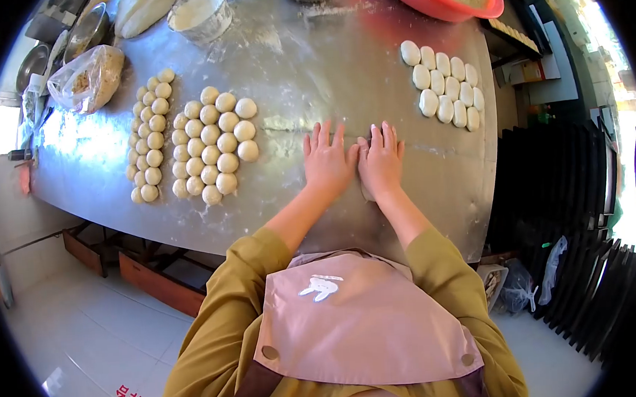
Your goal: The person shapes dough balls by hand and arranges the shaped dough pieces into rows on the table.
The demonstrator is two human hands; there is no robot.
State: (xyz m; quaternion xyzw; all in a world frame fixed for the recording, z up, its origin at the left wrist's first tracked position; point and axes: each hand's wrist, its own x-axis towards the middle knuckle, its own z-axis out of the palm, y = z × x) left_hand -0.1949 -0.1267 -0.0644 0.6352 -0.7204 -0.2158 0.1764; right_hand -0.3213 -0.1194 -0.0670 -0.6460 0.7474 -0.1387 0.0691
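Observation:
My left hand (328,160) lies palm down on the metal table, fingers stretched and slightly spread. Right beside it, thumbs nearly touching, my right hand (381,161) is also palm down with fingers extended. A sliver of something pale, perhaps dough, shows at the heel of the right hand; the palm hides the rest. To the left sit rows of round dough balls (209,134), with another group of dough balls (149,135) farther left. On the right lie several oval dough pieces (444,88) in close rows.
A red basin (491,2) of crumbly filling stands at the far right. A floury tub (201,18), a plastic bag of filling (89,77) and metal bowls (87,29) line the far left. Black trays (561,178) are stacked beyond the table's right edge.

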